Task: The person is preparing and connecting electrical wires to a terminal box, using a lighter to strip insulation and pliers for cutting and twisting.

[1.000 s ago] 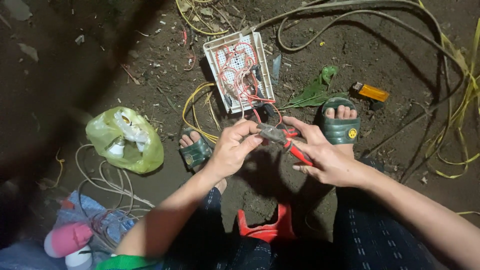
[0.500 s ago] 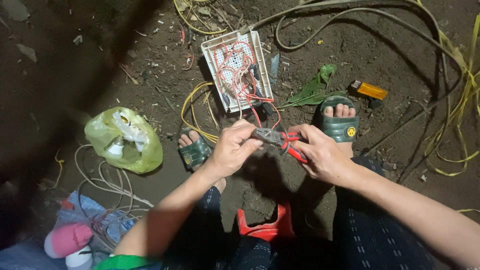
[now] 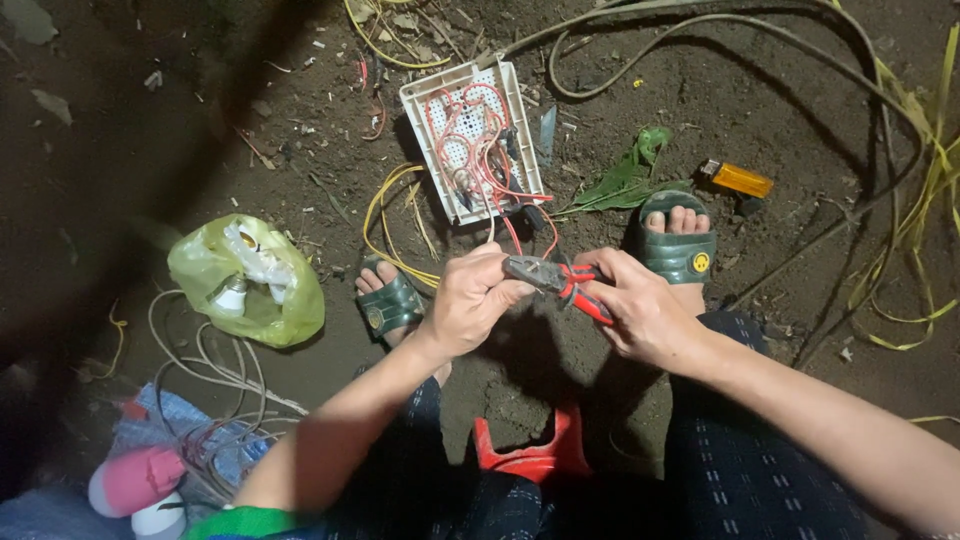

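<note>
Red-handled pliers [image 3: 556, 281] are gripped in my right hand [image 3: 642, 311] above the dirt ground. My left hand [image 3: 470, 300] pinches a red wire right at the pliers' jaws. That wire runs up to a white electrical board [image 3: 472, 136] lying on the ground, with red wiring and small black parts across its face. Both hands meet between my two feet in green sandals [image 3: 680, 247].
A yellow-green plastic bag [image 3: 246, 279] holding a bulb lies left. Yellow wire [image 3: 392, 210] loops by the board. An orange lighter [image 3: 737, 179] and a green leaf [image 3: 630, 175] lie right. Grey cables [image 3: 720, 30] curve at the top. A red plastic stool [image 3: 530, 455] is under me.
The view has shifted slightly. My hands stay together on the pliers and wire, sitting a little lower and further from the board than before.
</note>
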